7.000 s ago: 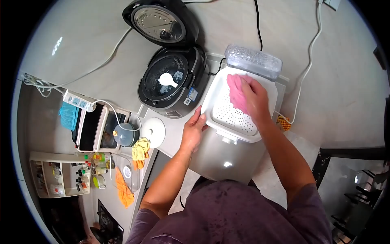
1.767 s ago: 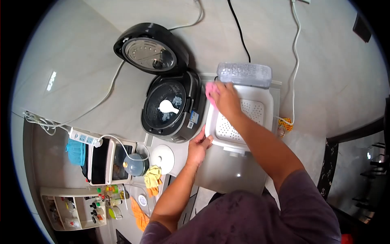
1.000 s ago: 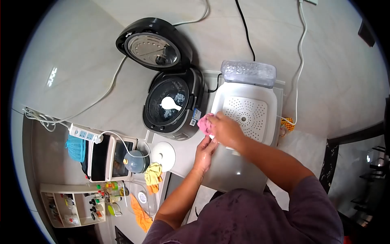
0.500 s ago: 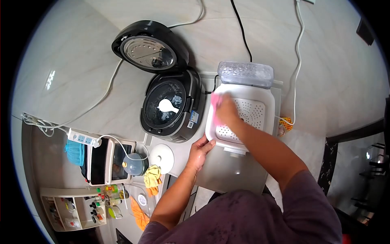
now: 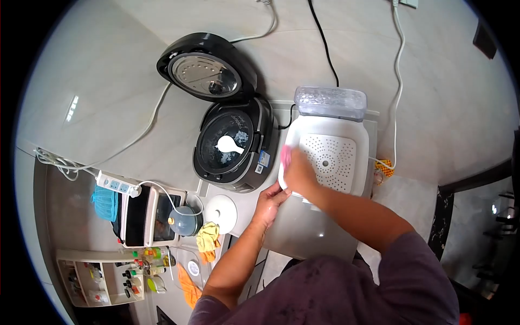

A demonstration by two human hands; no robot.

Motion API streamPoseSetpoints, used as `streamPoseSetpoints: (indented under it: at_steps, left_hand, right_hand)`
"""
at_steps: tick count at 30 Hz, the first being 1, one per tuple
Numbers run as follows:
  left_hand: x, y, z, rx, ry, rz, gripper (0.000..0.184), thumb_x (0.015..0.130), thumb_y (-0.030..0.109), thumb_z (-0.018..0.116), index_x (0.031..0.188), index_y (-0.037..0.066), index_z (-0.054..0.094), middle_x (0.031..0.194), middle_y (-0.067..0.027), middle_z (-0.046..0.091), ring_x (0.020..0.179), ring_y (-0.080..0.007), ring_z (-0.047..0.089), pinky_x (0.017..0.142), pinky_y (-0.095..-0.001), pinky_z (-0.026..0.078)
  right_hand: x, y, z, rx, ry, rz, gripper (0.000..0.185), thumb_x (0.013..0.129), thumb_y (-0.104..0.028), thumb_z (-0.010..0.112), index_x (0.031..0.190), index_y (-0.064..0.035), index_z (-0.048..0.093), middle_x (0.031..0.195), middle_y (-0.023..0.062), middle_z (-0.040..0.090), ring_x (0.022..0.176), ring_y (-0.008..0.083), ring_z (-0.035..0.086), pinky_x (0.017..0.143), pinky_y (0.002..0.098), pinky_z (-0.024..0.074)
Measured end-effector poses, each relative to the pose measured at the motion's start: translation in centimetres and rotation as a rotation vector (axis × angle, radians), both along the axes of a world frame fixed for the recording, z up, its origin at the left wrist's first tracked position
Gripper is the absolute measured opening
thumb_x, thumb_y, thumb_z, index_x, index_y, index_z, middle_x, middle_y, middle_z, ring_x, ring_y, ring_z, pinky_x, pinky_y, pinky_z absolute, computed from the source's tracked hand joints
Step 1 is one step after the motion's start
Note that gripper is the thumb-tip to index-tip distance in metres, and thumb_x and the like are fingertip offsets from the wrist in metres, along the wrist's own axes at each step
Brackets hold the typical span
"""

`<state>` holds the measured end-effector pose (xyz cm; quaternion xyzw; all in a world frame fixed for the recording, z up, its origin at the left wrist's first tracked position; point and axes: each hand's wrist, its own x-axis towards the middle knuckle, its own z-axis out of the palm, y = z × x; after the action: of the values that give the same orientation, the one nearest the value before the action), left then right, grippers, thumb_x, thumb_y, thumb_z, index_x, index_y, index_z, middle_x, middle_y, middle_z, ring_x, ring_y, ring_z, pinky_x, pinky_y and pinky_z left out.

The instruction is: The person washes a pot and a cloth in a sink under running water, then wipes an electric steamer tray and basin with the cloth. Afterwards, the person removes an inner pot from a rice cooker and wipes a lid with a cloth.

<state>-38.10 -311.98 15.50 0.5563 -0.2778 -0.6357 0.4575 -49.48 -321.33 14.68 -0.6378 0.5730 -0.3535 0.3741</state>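
Observation:
A white appliance with a raised rim and a perforated tray (image 5: 336,157) in it stands before me. My right hand (image 5: 300,172), blurred by motion, presses a pink cloth (image 5: 286,156) against the left side of its rim. At the front left corner, my left hand (image 5: 269,205) grips the edge of the white appliance (image 5: 357,127), thumb on top; its other fingers are partly hidden underneath. Behind the tray sits a clear plastic container (image 5: 330,103) with a beaded, wet-looking surface.
To the left stands a rice cooker (image 5: 233,141), its lid (image 5: 208,70) raised, with a white scoop (image 5: 229,144) and rice inside. Nearby are a round white lid (image 5: 221,214), yellow cloth (image 5: 208,236), power strip (image 5: 116,184) and several bottles (image 5: 149,260). Cords run along the wall.
My right hand and the pink cloth have moved toward me along the left rim, uncovering more of the perforated tray. My left hand still holds the front left corner.

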Motion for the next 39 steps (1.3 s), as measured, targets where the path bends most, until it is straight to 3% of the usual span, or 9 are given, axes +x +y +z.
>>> streamPoseSetpoints:
  at_steps: [2,9,18,19,23,29,32,35,39]
  left_hand:
    - [0.1,0.1,-0.3,-0.016,-0.004,-0.012,0.043,0.094,0.008,0.067,0.136,0.001,0.059,0.118,-0.0079,0.068,0.105,-0.0143,0.063,0.097,-0.0273,0.048]
    - [0.0,0.1,0.0,0.007,0.004,-0.012,0.046,0.095,0.011,0.068,0.138,0.002,0.057,0.116,-0.0064,0.068,0.101,-0.0121,0.062,0.095,-0.0259,0.048]
    - [2.5,1.7,-2.5,-0.174,0.23,0.034,0.052,0.1,0.01,0.06,0.149,0.002,0.043,0.143,-0.0115,0.054,0.13,-0.0217,0.054,0.111,-0.037,0.045]
    - [3.2,1.4,-2.6,-0.12,0.205,0.074,0.063,0.101,0.016,0.059,0.155,0.002,0.031,0.154,-0.0133,0.043,0.134,-0.0211,0.05,0.109,-0.0353,0.045]
    - [3.1,-0.5,0.1,0.013,0.122,0.216,0.06,0.105,0.047,0.049,0.144,0.001,0.048,0.132,-0.0117,0.063,0.116,-0.0214,0.062,0.098,-0.0366,0.052]
    - [1.5,-1.9,1.5,0.053,-0.026,0.169,0.067,0.102,0.054,0.05,0.144,0.001,0.049,0.136,-0.0117,0.059,0.126,-0.0197,0.055,0.101,-0.0371,0.047]
    - [0.6,-3.1,1.8,0.03,-0.138,0.17,0.069,0.103,0.052,0.05,0.147,0.0,0.046,0.142,-0.014,0.055,0.13,-0.0217,0.053,0.108,-0.0371,0.041]
    - [-1.1,-5.4,2.3,-0.033,-0.137,0.158,0.07,0.104,0.053,0.047,0.149,-0.001,0.044,0.145,-0.0154,0.053,0.134,-0.0222,0.05,0.111,-0.0346,0.038]
    - [-3.6,-6.9,0.3,-0.026,-0.039,0.274,0.068,0.107,0.054,0.037,0.142,-0.003,0.05,0.131,-0.0131,0.061,0.116,-0.0178,0.058,0.103,-0.0306,0.044]
  right_hand:
    - [-2.4,0.3,0.5,-0.058,0.108,0.245,0.019,0.095,-0.013,0.055,0.111,-0.0029,0.055,0.111,0.0251,0.061,0.098,0.0464,0.063,0.081,0.0537,0.0512]
    - [0.1,-7.4,0.1,-0.431,0.224,-0.008,0.027,0.093,-0.017,0.06,0.118,-0.0088,0.063,0.103,0.0227,0.059,0.091,0.0437,0.062,0.079,0.0509,0.0519]
    - [-6.9,-2.8,4.1,-0.172,0.088,1.081,0.023,0.085,-0.015,0.066,0.108,-0.0155,0.071,0.108,0.0102,0.061,0.09,0.0312,0.063,0.083,0.0415,0.0521]
    - [-6.7,-4.0,4.9,-0.167,0.163,0.943,0.025,0.084,-0.015,0.066,0.109,-0.0169,0.071,0.109,0.0106,0.061,0.091,0.0314,0.062,0.084,0.0412,0.052]
    - [-5.3,-2.6,2.1,-0.358,-0.051,0.666,0.019,0.086,-0.017,0.065,0.104,-0.0189,0.07,0.109,0.0119,0.058,0.093,0.0328,0.061,0.084,0.0413,0.0519]
    - [-10.9,-0.8,5.9,-0.2,0.195,1.124,0.014,0.078,-0.005,0.065,0.085,-0.0158,0.071,0.094,0.0094,0.062,0.088,0.0308,0.064,0.075,0.0383,0.0511]
    - [-12.1,-3.5,4.2,0.016,0.061,0.951,0.007,0.08,-0.009,0.064,0.077,-0.0131,0.069,0.081,0.0094,0.067,0.077,0.0291,0.065,0.069,0.0373,0.0513]
    - [-7.0,-4.9,-1.5,0.037,-0.232,0.121,0.034,0.084,-0.007,0.067,0.119,-0.0044,0.064,0.1,0.0161,0.069,0.092,0.0293,0.068,0.082,0.0374,0.0535]
    - [-2.5,-1.1,-2.3,-0.039,-0.076,0.185,0.038,0.083,-0.012,0.069,0.119,-0.0042,0.061,0.11,0.0185,0.067,0.102,0.0319,0.066,0.086,0.039,0.0529]
